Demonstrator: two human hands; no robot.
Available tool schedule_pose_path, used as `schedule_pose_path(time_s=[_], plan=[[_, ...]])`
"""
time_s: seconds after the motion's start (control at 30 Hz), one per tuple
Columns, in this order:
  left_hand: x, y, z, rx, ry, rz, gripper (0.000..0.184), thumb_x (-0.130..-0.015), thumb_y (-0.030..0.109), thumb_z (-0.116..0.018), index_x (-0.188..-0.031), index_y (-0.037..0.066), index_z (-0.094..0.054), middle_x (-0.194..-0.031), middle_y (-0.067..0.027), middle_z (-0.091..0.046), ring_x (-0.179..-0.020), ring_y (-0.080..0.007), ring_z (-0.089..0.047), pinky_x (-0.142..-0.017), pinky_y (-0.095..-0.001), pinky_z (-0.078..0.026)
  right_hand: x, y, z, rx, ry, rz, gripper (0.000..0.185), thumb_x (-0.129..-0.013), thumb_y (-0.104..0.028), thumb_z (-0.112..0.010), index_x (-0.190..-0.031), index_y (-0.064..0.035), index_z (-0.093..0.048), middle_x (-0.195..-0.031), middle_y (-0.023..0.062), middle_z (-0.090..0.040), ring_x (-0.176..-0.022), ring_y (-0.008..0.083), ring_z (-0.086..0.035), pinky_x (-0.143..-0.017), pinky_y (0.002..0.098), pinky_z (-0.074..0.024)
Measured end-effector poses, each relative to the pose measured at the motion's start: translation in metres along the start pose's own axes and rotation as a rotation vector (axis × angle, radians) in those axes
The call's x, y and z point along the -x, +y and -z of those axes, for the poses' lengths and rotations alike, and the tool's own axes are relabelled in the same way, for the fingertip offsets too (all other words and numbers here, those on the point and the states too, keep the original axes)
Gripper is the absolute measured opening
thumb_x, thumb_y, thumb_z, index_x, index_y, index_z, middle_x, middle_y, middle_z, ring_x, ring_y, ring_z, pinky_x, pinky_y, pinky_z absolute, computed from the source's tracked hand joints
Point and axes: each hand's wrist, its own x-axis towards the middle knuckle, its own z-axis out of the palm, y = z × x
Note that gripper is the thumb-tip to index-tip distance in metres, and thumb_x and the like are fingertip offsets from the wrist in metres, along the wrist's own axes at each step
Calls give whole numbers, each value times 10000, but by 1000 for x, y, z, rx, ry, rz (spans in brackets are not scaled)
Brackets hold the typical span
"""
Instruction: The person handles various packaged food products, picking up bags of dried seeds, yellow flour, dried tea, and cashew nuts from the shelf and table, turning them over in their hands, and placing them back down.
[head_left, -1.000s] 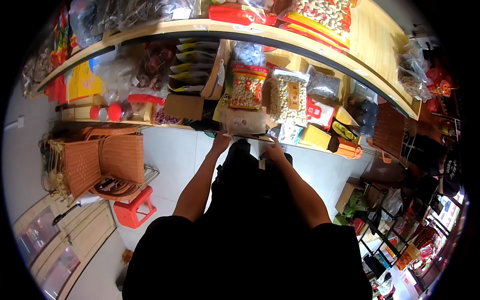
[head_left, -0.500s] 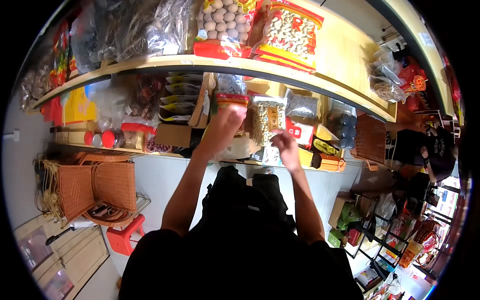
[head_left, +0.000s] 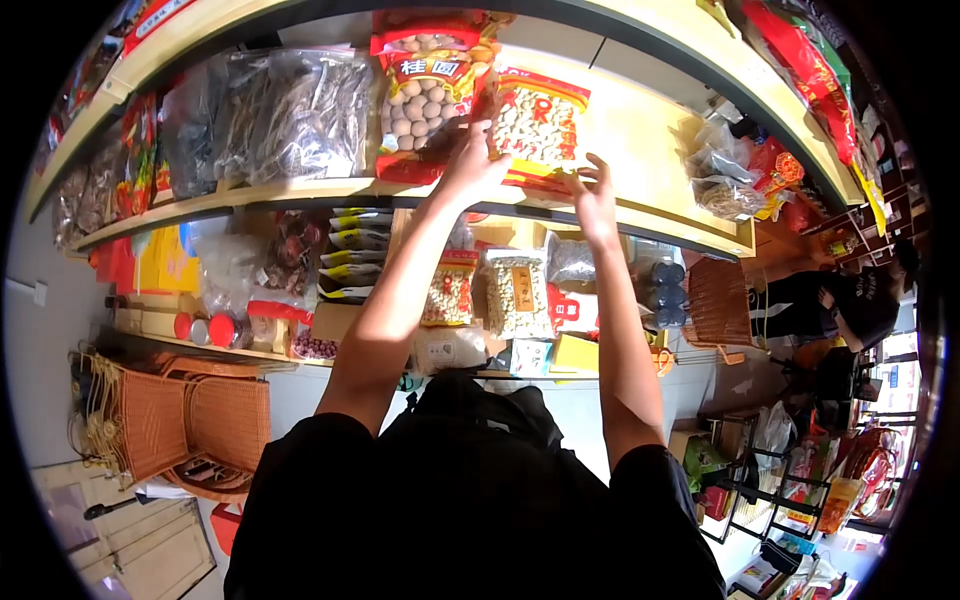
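"Reaching how?"

"Up and out, with the left hand (head_left: 474,176) by the left side of the red nut bag (head_left: 540,122) on the wooden shelf (head_left: 640,135). With the right hand (head_left: 595,202) near its low right corner."

"Gripping?"

"Can't tell on the left. On the right, open, with bent, spread fingers."

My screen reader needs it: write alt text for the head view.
A person's bare left hand and right hand reach toward a red-and-yellow plastic bag of pale nuts on a light wooden shelf, beside a red plastic bag of brown balls.
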Motion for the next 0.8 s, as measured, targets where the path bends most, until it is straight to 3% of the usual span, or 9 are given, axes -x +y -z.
schedule_pose_path(time_s=[0.13, 0.2, 0.27, 0.33, 0.47, 0.5, 0.6, 0.63, 0.8], plan=[[-21, -11, -9, 39, -4, 5, 653, -805, 247, -668, -1283, -84, -370, -1177, -252, -568, -1136, -280, -553, -974, -350, -412, 0, -16, -6, 20, -91, -11, 634, -776, -83, -652, -1314, 96, -370, -1093, 215, -589, -958, 261, -608, -839, 346, -496], [-31, -20, -14, 84, 179, 176, 731, -793, 309, -677, -1302, -106, -353, -1190, -245, -569, -1135, -267, -555, -970, -344, -413, -9, 0, -8, 142, -35, 61, 646, -731, -69, -664, -1285, 123, -394, -1083, 234, -604, -959, 280, -616, -845, 349, -496], [-41, -32, -13, 116, 166, 239, 686, -802, 348, -666, -1278, -79, -416, -1178, -232, -585, -1076, -285, -590, -939, -340, -443, -9, 1, -10, 143, -41, 98, 641, -712, -59, -673, -1269, 120, -413, -1073, 247, -604, -965, 292, -617, -849, 343, -494], [-40, -22, -3, 124, -181, 252, 592, -811, 360, -666, -1225, -28, -495, -1166, -218, -596, -1002, -295, -626, -902, -329, -477, 0, -9, -9, 121, -46, 110, 631, -703, -48, -678, -1256, 117, -422, -1066, 234, -603, -956, 281, -617, -851, 341, -494], [-7, 10, -4, 70, 6, 227, 461, -824, 311, -677, -1151, 15, -541, -1026, -159, -654, -918, -223, -650, -797, -341, -502, 26, -30, -5, -2, -79, 32, 596, -733, 14, -656, -1260, 93, -390, -1064, 180, -596, -957, 230, -600, -841, 311, -491], [2, 13, -7, 113, 48, 237, 403, -837, 304, -662, -1100, 12, -573, -1020, -92, -653, -941, -152, -601, -843, -302, -457, 32, -30, -4, -41, -89, 38, 583, -742, 32, -649, -1258, 81, -382, -1072, 173, -583, -967, 226, -591, -842, 311, -489], [21, 3, -6, 205, 29, 98, 392, -828, 275, -687, -1085, 25, -529, -1054, -147, -644, -891, -205, -644, -758, -327, -503, 53, -27, 0, -161, -103, 77, 557, -760, 56, -650, -1240, 29, -368, -1102, 155, -520, -1005, 223, -550, -855, 325, -479], [32, 4, -7, 271, 47, 80, 351, -834, 238, -687, -1058, 25, -521, -1014, -128, -656, -876, -166, -634, -744, -309, -501, 61, -29, 3, -216, -108, 51, 544, -770, 50, -646, -1233, 8, -364, -1116, 162, -518, -1004, 223, -550, -861, 328, -478], [97, 16, 0, 512, -53, 1, 425, -853, 50, -666, -1203, 18, -426, -1060, -114, -620, -939, -123, -595, -785, -253, -498, 106, -45, 19, -530, -191, -272, 573, -853, -52, -645, -1280, -85, -265, -1158, 204, -565, -1097, 251, -546, -947, 367, -448]])
